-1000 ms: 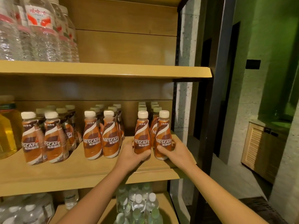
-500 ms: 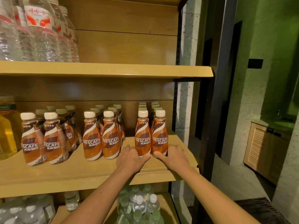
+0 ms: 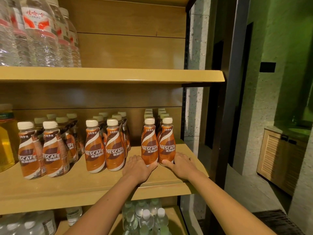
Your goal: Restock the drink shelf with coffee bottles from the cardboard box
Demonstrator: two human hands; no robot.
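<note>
Brown Nescafe coffee bottles with white caps stand in rows on the middle wooden shelf (image 3: 81, 187). At the right end, two front bottles stand upright side by side: the left one (image 3: 149, 143) and the right one (image 3: 166, 143), with more lined up behind them. My left hand (image 3: 138, 168) lies flat on the shelf, its thumb against the left bottle's base. My right hand (image 3: 182, 164) lies flat too, its thumb touching the right bottle's base. Neither hand curls round a bottle. The cardboard box is out of view.
Two more groups of coffee bottles (image 3: 105, 146) (image 3: 44, 150) stand further left, beside a yellow oil jug (image 3: 5, 141). Water bottles (image 3: 39, 34) fill the upper shelf's left side, and small bottles (image 3: 145, 217) sit on the shelf below. A dark frame post (image 3: 225, 116) bounds the shelf's right side.
Both hands let go of the two front bottles after setting them down, slid down to the bottle bases and flattened on the shelf. The two bottles now stand further back, in line.
</note>
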